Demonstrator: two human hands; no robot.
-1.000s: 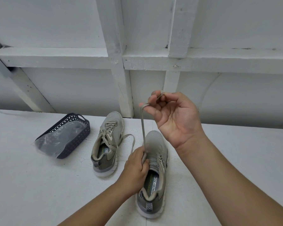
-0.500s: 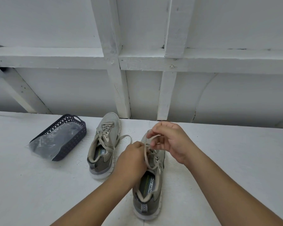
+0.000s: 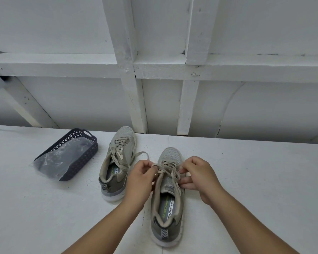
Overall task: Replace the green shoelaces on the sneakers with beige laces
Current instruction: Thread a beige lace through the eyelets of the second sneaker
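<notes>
Beige laces (image 3: 168, 169) cross the near sneaker (image 3: 168, 202), and both hands are right on them. Left hand (image 3: 139, 177) sits at the shoe's left side, fingers curled and pinching a strand at the crossing. Right hand (image 3: 198, 177) mirrors it on the right side, fingers (image 3: 184, 185) clamped on another strand of the lace. That sneaker points away from the person, heel toward the camera, standing flat on the white surface (image 3: 255, 180).

Second sneaker (image 3: 117, 162) stands just beside and slightly farther back on the left, already carrying a beige lace, one loose end (image 3: 140, 154) trailing toward the left hand. Further left, well apart from the shoes, a dark latticed basket (image 3: 77, 153) lies at an angle with a clear plastic bag (image 3: 57, 160) spilling out of its near end.

Plenty of open white surface to the right of the hands and in front of the basket. Far edge of the surface meets a white-painted wall (image 3: 264, 107) with beams (image 3: 128, 70) crossing it, close behind the second sneaker's toe.
</notes>
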